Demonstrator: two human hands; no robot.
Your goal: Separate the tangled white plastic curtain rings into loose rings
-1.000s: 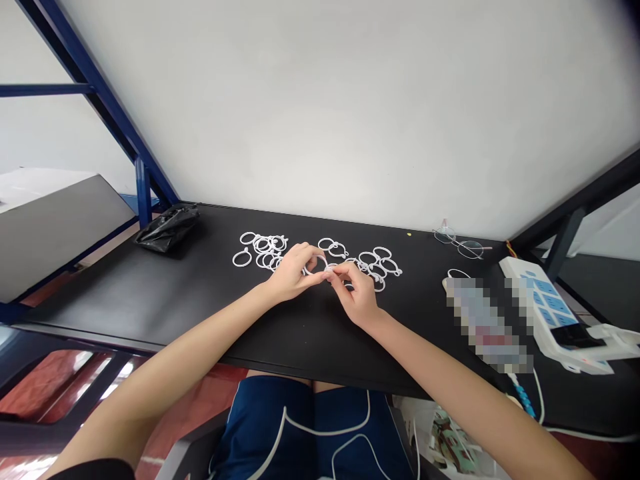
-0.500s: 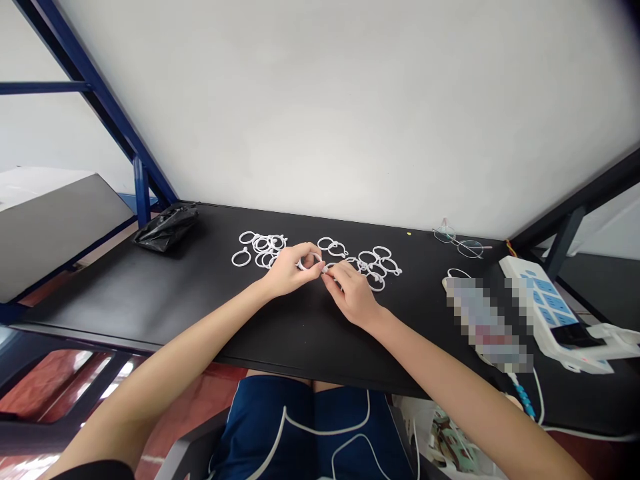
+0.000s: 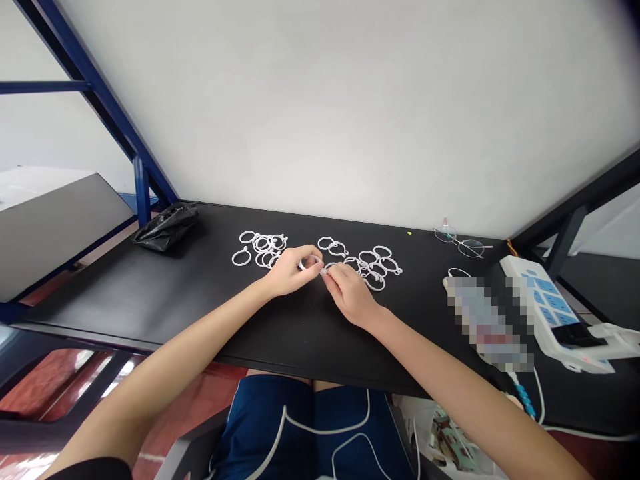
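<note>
My left hand [image 3: 296, 270] is closed around a white curtain ring [image 3: 303, 264], thumb and fingers pinching its edge. The fingertips of my right hand [image 3: 350, 293] are pressed together at the small eyelet on the ring's right side, just touching it. The fingers cover much of that spot. Left of my hands lies a loose heap of white curtain rings [image 3: 241, 257]. Behind and to the right, several more white rings [image 3: 383, 252] lie spread and overlapping on the black table [image 3: 210, 267], some partly hidden by my right hand.
A crumpled black plastic bag [image 3: 167, 228] lies at the table's left end. Eyeglasses [image 3: 470, 249] rest near the wall at right. A blurred-out phone [image 3: 485, 323] with a cable and a white power strip [image 3: 545, 303] lie near my right forearm.
Hardly anything differs. The ring has turned slightly between my fingers, and my hands have closed in a little at its eyelet.
</note>
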